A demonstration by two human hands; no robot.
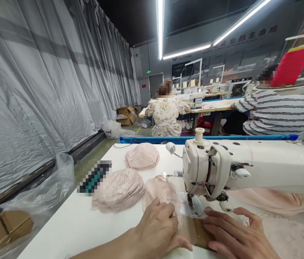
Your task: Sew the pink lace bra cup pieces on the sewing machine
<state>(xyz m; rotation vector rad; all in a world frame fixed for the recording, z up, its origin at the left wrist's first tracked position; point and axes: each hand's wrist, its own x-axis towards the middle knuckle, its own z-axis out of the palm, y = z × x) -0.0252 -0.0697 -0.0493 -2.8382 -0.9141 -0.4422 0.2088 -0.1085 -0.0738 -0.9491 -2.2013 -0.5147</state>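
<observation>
My left hand [157, 226] rests on a pale pink lace cup-shaped piece [159, 190] on the table, its fingers bent and its thumb stretched out to the side. Under the needle area of the white sewing machine [195, 165] lies a brown plate [199, 232]. My right hand [235, 230] reaches over that plate from the right, fingers extended and thumb apart, close to the presser foot [190, 202]. Whether fabric lies beneath its fingertips is hidden. Left of my left hand sit a stack of pink lace cups [118, 189] and another lace pile [142, 155].
Pink fabric [278, 199] lies behind and beside my right hand. A blurred-out dark object [95, 178] is at the table's left edge. Plastic sheeting [46, 187] and a cardboard box [6, 230] stand left. Two people sit at machines ahead.
</observation>
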